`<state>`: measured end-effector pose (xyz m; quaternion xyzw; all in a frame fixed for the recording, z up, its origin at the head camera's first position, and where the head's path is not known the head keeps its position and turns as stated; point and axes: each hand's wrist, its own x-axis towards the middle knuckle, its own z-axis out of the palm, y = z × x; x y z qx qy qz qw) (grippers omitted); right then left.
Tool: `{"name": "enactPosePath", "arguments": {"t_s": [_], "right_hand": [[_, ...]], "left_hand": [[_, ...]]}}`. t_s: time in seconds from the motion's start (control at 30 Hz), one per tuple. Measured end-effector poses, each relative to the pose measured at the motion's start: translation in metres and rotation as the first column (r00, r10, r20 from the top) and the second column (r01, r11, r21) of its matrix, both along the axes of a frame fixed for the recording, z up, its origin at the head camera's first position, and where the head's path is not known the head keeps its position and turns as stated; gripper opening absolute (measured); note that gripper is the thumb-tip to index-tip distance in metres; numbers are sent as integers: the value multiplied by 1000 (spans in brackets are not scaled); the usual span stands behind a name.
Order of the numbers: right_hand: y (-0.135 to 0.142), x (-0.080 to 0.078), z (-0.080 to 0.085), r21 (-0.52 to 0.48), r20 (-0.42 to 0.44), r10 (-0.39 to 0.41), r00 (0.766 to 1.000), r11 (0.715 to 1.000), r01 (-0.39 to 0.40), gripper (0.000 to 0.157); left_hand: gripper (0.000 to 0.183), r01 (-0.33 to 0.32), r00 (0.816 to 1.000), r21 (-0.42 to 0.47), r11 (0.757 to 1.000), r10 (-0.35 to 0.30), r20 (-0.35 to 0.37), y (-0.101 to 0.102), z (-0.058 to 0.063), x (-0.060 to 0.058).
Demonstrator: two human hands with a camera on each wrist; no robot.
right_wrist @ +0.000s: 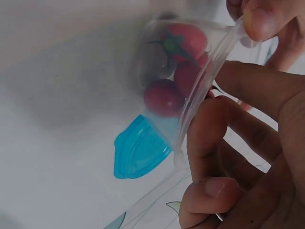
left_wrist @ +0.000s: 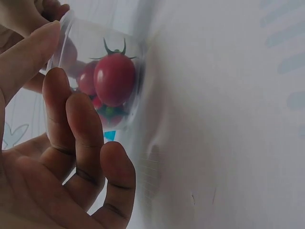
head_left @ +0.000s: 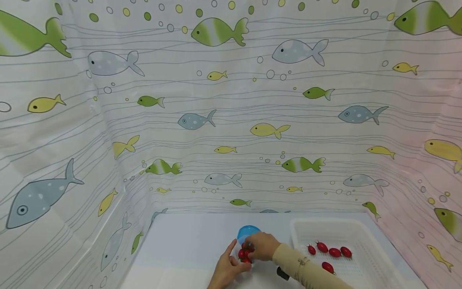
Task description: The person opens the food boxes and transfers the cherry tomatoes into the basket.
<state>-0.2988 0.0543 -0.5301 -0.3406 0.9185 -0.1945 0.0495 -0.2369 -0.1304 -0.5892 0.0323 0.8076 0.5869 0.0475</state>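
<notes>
A clear plastic cup (right_wrist: 157, 52) holds several red cherry tomatoes (left_wrist: 115, 79) with green stems. My left hand (head_left: 226, 268) grips the cup, its thumb and fingers (left_wrist: 57, 90) at the rim and side. At the cup's mouth is my right hand (head_left: 264, 245), its fingers (right_wrist: 209, 124) curled over the rim. A bit of red with a dark stem shows between those fingertips, seemingly a pinched cherry tomato (right_wrist: 210, 93), mostly hidden. Just behind the cup lies a blue translucent plastic piece (head_left: 248, 229), perhaps a lid.
To the right stands a white plastic basket (head_left: 301, 230) with several loose cherry tomatoes (head_left: 334, 252) in it. A small dark object (head_left: 283, 273) shows beside the right sleeve. Fish-patterned sheeting (head_left: 231, 168) rises behind and on both sides of the white table (head_left: 180, 249).
</notes>
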Motion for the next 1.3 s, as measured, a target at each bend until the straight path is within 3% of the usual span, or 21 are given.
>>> {"name": "enactPosePath", "arguments": {"t_s": [0.47,0.7,1.0,1.3], "right_hand": [[-15,3,-11,61,-14,-2,1000,998,3,18],[-18,4,-12,139,-120,-38,992,989,55,19],[-17,7,0,244,-110,-79,991,964,103,16],[-21,5,-6,270,-106,-104,989,954,130,17]], "left_hand": [[101,-1,1000,8,1000,1,-2,0,2,0],[99,6,1000,13,1000,-6,-16,0,0,1],[98,9,1000,14,1000,-8,-13,0,1,3],[100,5,1000,10,1000,-5,-8,-1,-2,1]]}}
